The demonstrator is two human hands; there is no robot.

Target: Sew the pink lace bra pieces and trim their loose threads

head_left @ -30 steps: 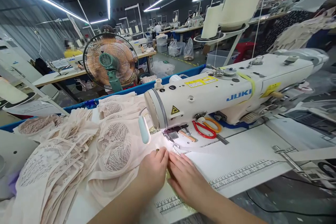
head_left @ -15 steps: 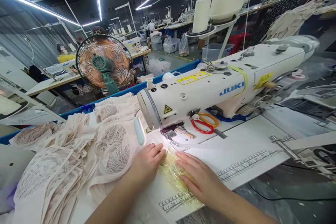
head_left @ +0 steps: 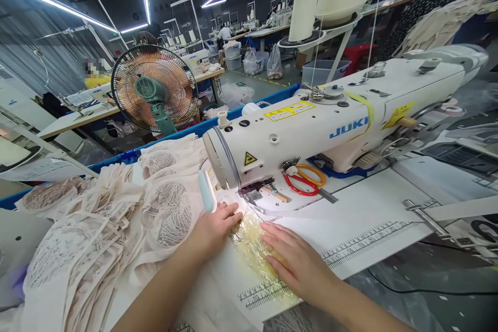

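My left hand [head_left: 216,228] rests on pale fabric beside the needle area of a white JUKI sewing machine [head_left: 288,135], its fingers stretched forward and close together; the thumb is mostly hidden. Between my hands lies a crinkled, shiny, yellowish see-through piece [head_left: 252,244], perhaps plastic film, reaching back towards the machine's foot. My right hand [head_left: 299,259] lies flat on its right edge with fingers apart. Left of my left hand spreads a pile of pale pink lace bras [head_left: 167,212]. A light-blue-padded lever [head_left: 207,192] hangs by the machine head, just above my left fingers.
Red- and orange-handled scissors [head_left: 305,180] lie under the machine arm. Printed rulers [head_left: 365,241] mark the white table. Thread cones [head_left: 303,13] stand behind the machine. Past the blue bin edge [head_left: 237,114] is a green fan [head_left: 153,88]; a person in yellow [head_left: 97,80] sits farther back.
My left hand has shifted slightly left and back, baring more of the yellowish piece. My right hand stays about where it was on it. The camera view has moved a little.
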